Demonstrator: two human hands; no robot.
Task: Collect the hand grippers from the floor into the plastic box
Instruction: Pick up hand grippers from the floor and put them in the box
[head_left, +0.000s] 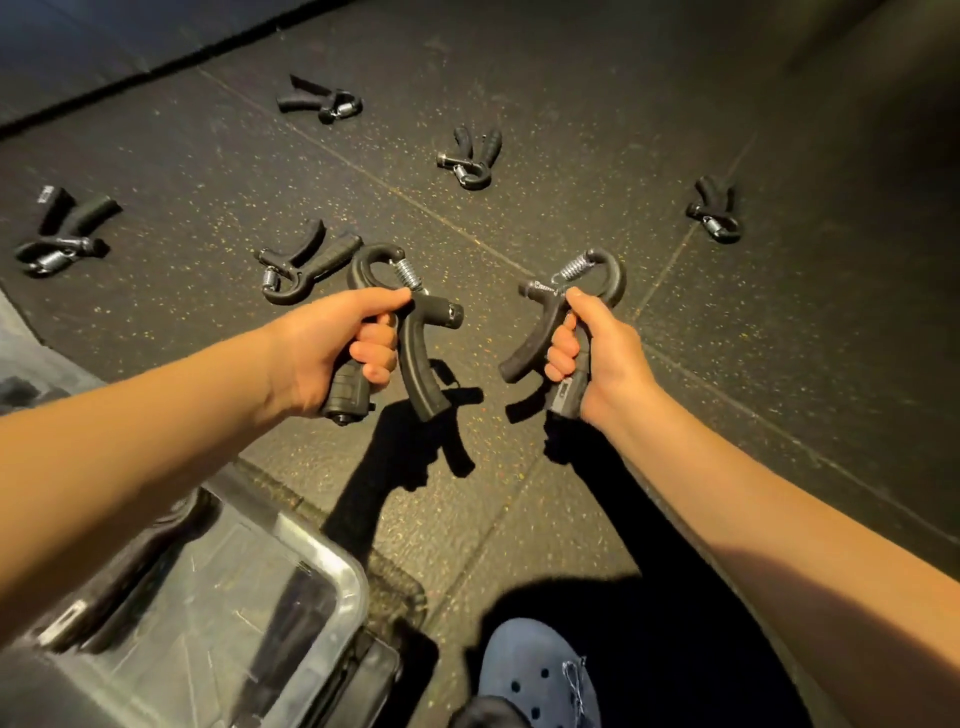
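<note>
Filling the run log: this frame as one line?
left hand grips one hand gripper | right hand grips another hand gripper | five loose grippers on floor | plastic box lower left

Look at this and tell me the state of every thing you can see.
Left hand: grips one gripper's handle.
Left-hand gripper: lifted, handles spread.
Right hand: grips one gripper's handle.
Right-hand gripper: lifted, handles spread.
Floor grippers: five, lying loose, untouched.
Plastic box: on the floor, dark shapes inside, blurred.
</note>
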